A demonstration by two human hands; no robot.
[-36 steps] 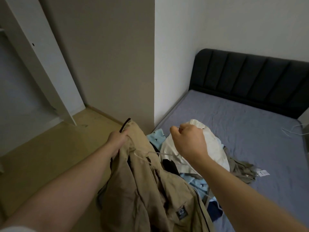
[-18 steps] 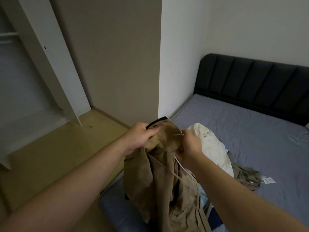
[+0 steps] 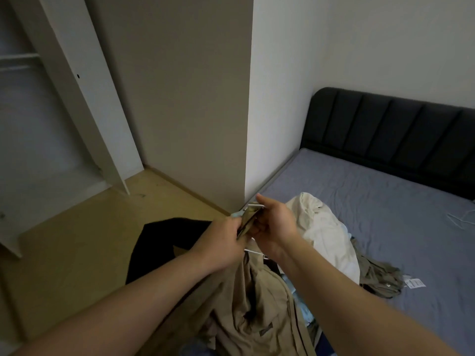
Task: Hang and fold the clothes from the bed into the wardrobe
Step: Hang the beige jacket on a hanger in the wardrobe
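Head | L hand (image 3: 226, 242), R hand (image 3: 275, 227) grip tan jacket (image 3: 257, 304) | hands closer vs prior

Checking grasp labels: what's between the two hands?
A fold of the jacket and a white hanger. The left hand grips the jacket and the right hand holds the hanger. Head view.

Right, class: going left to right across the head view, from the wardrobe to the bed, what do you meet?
Open wardrobe → left hand → right hand, both gripping the khaki jacket → cream garment → olive garment → paper tag.
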